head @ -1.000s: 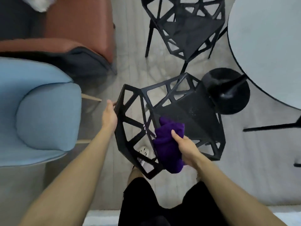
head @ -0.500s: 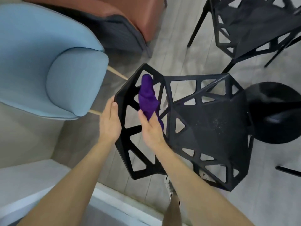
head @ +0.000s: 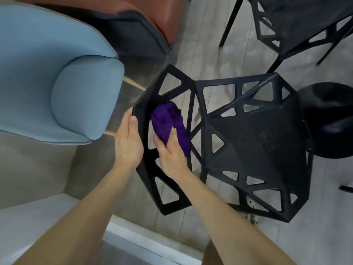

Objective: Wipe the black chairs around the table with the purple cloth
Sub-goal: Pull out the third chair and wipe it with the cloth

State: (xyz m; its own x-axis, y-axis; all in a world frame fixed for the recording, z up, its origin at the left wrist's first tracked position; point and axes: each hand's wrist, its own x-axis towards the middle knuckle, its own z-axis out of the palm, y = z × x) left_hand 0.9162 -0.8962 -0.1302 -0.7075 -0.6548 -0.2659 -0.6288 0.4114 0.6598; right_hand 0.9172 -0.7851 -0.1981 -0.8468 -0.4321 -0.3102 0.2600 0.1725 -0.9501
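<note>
Curled round the left rim of the openwork back of the black chair (head: 257, 150), my left hand (head: 128, 142) grips it, thumb lying along the rim and the fingers out of sight behind. Just to its right, my right hand (head: 171, 153) holds the purple cloth (head: 168, 119), bunched into a wad, and presses it against the inner face of the same back. My thumb and one fingertip show on the near edge of the wad; the other fingers are buried in it. The cloth lies just beyond my right knuckles, toward the upper corner of the back, over a strut between the triangular openings, with only the rim between it and my left thumb.

Left of the chair stands a pale blue armchair (head: 57, 83), its rounded cushion near my left hand but not touching it; a slim wooden leg (head: 131, 83) shows in the gap. Behind the armchair sits a rust-brown seat (head: 152, 14) with a dark base. A white ledge (head: 28, 222) fills the lower left corner. The chair's solid seat spreads to the right of my right hand, speckled with pale dust. Beyond it stands a second black chair (head: 298, 20) of the same pattern, and a round black table base (head: 332, 111) sits just beside the seat's right edge. All stand on a grey plank floor (head: 193, 44).
</note>
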